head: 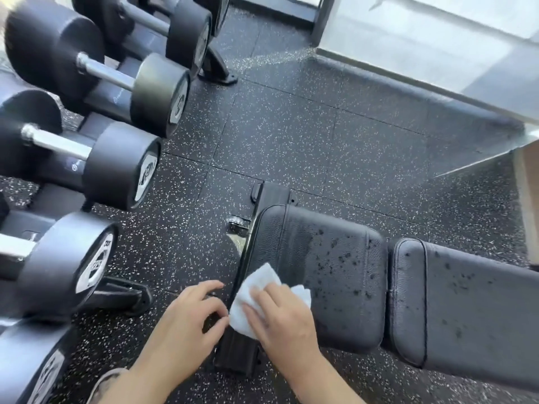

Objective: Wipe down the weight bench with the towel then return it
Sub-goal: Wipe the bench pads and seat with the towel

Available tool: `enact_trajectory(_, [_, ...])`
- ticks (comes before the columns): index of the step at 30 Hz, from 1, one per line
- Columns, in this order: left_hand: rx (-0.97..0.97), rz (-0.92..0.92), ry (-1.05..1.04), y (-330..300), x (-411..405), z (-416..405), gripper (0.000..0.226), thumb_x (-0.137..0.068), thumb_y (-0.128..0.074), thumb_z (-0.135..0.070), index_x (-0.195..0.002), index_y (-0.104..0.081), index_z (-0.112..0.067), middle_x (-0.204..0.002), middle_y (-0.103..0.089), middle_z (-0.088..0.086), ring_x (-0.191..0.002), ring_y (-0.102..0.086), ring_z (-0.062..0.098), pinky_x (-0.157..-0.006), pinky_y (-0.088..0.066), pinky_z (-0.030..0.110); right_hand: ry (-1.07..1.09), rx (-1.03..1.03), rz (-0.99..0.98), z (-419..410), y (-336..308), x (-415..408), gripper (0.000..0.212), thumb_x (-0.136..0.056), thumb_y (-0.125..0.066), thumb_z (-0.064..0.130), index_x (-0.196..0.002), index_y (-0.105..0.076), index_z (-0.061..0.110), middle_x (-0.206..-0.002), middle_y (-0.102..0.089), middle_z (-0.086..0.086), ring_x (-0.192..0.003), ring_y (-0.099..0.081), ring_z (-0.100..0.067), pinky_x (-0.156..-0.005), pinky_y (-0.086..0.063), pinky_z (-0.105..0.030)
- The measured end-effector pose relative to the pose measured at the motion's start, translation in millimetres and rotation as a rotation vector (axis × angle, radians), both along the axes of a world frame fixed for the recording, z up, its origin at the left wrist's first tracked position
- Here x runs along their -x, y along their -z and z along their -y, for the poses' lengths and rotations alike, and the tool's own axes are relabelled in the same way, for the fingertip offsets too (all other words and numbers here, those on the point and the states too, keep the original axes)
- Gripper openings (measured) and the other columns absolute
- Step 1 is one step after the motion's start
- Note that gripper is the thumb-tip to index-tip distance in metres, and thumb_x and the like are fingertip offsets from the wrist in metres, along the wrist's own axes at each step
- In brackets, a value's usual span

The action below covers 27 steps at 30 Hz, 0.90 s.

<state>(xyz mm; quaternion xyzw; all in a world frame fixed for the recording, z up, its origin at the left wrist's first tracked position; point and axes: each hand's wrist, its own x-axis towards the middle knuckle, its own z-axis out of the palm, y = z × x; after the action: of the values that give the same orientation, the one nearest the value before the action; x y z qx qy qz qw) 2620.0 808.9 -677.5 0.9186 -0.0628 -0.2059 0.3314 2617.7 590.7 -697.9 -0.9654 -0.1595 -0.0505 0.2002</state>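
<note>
A black padded weight bench (320, 258) runs from the centre bottom to the right edge, its seat pad and back pad (481, 310) speckled with dark wet spots. A white towel (256, 290) lies on the near left corner of the seat pad. My right hand (280, 319) presses flat on the towel with straight fingers. My left hand (186, 319) hovers just left of the bench, fingers loosely curled, fingertips near the towel's edge and holding nothing.
A rack of black dumbbells (116, 170) fills the left side, its foot (122, 295) close to my left hand. Speckled black rubber floor (320, 126) lies beyond the bench. A glass wall (437, 45) stands at the upper right. A shoe (105, 383) shows at the bottom.
</note>
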Motion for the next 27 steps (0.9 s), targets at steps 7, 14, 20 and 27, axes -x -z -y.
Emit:
enact_trajectory(7, [0.026,0.043,-0.006,-10,-16,11,0.013,-0.093,-0.072,-0.038,-0.104,-0.066,-0.041,-0.132,-0.048,-0.033,-0.124,-0.044,-0.007,-0.101,-0.041,0.02,0.062,0.242,0.232,11,10,-96,0.025,-0.093,-0.068,0.037,-0.078,-0.056,0.023,-0.075,-0.053,0.001,-0.064,-0.05,-0.019,-0.051,-0.036,-0.032])
enact_trajectory(14, [0.043,0.003,0.024,3,-22,31,0.034,-0.094,-0.073,-0.039,-0.123,-0.055,-0.043,-0.127,-0.049,-0.034,-0.118,-0.046,-0.007,-0.094,-0.035,0.012,0.369,0.072,0.073,0,2,-172,0.025,-0.097,-0.061,0.037,-0.085,-0.053,0.017,-0.08,-0.06,0.0,-0.071,-0.062,-0.025,-0.058,-0.03,-0.029])
enact_trajectory(20, [0.057,-0.027,-0.002,3,-8,28,0.041,-0.091,-0.075,-0.043,-0.124,-0.049,-0.047,-0.128,-0.05,-0.034,-0.118,-0.05,-0.006,-0.098,-0.048,0.024,0.337,0.04,0.162,-12,3,-60,0.03,-0.09,-0.069,0.037,-0.086,-0.043,0.023,-0.071,-0.051,0.003,-0.056,-0.053,-0.018,-0.047,-0.038,-0.03])
enact_trajectory(27, [0.043,-0.018,-0.1,12,9,39,0.032,-0.083,-0.083,-0.041,-0.085,-0.051,-0.037,-0.144,-0.044,-0.039,-0.12,-0.057,-0.004,-0.084,-0.047,0.026,0.098,0.146,0.23,12,12,-36,0.031,-0.091,-0.068,0.039,-0.077,-0.047,0.022,-0.067,-0.045,0.003,-0.055,-0.047,-0.018,-0.047,-0.042,-0.033])
